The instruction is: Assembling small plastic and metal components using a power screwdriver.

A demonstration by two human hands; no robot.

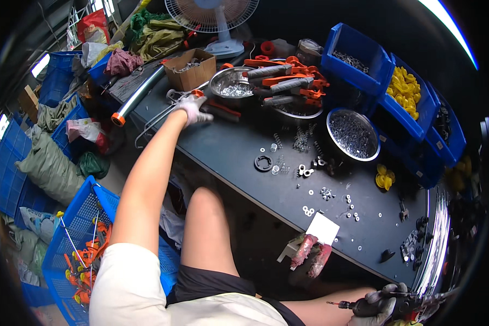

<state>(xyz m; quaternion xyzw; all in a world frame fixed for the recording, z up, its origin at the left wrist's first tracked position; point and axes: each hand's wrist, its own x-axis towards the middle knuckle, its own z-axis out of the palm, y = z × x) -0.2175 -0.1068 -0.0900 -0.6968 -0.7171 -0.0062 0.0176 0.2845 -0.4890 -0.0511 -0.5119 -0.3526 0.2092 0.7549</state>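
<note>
Dark tabletop (228, 155), metal parts (326, 193) scattered; fan (221, 24) behind; left fingers (205, 116): can't tell; right fingers (374, 297) clasp black tool (367, 308).

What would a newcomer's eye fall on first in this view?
Probably the orange-and-grey tools heaped on the far side of the dark table, with the gloved left hand to their left. Next, likely, the bright yellow parts in a blue bin at upper right, and the fan at the top.

An assembly workshop — blue parts bins (399, 118) at two o'clock, orange-and-grey tools (296, 82) at one, loaded blue crate (80, 214) at eight.
</note>
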